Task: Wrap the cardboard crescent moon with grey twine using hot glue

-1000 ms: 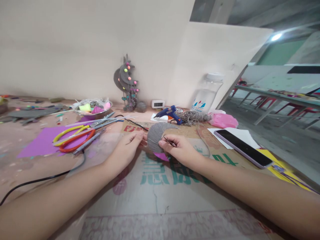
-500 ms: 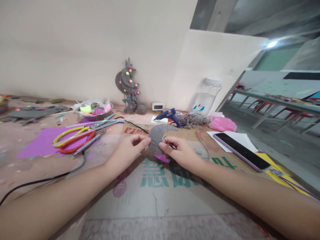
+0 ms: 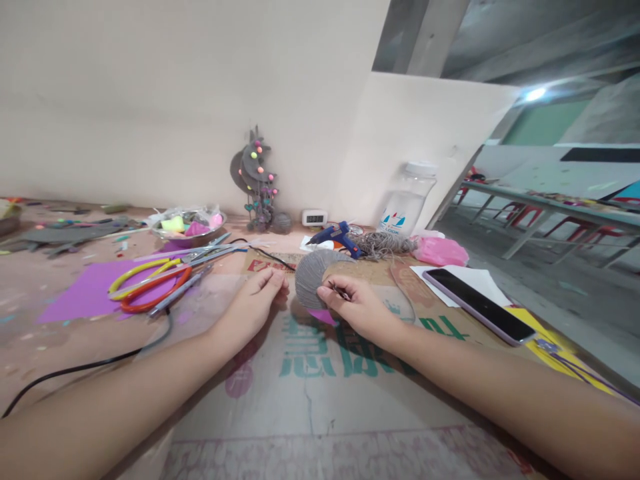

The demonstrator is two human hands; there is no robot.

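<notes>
Grey yarn disc (image 3: pixel 311 280) sits at frame centre; your left hand (image 3: pixel 255 303) steadies its edge with curled fingers while your right hand (image 3: pixel 356 308) pinches a thin strand (image 3: pixel 340 290) taut against it.

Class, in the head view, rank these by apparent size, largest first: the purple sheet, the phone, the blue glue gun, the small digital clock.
1. purple sheet
2. phone, though it lies nearer the camera
3. blue glue gun
4. digital clock

Matt grey yarn-wrapped crescent (image 3: pixel 311 277), printed cardboard sheet (image 3: pixel 320 373), glossy phone (image 3: pixel 477 303)
</notes>
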